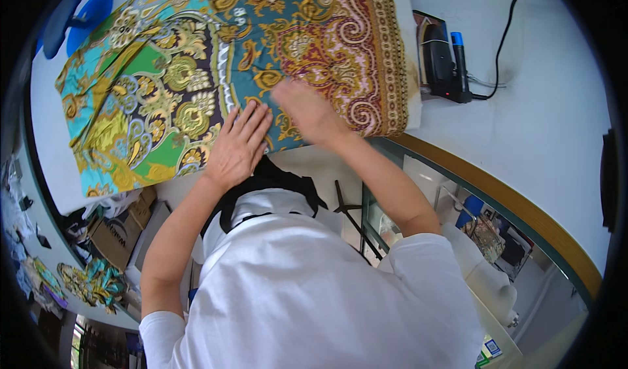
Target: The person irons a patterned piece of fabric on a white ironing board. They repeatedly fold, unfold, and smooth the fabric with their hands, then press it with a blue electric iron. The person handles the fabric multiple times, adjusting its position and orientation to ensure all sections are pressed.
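Note:
A patterned fabric garment [274,65] in teal, green, gold and red lies spread on a padded white board [414,89]. Near its front edge my left hand [239,141] rests flat on the cloth, the fingers pointing away from me and slightly spread. My right hand [314,114] is blurred and sits just right of the left one, over the teal and red part. Whether it touches the cloth cannot be made out, and no object shows in it. A thin fabric strip [110,84] of the same print crosses the left part of the garment.
Right of the board, a black device [439,60] with a cord [505,35] and a blue-capped pen-like stick [458,50] lie on the white tabletop [549,123]. Blue round object [91,20] at far left. Cardboard box [115,239] and crumpled printed cloth [93,280] lower left.

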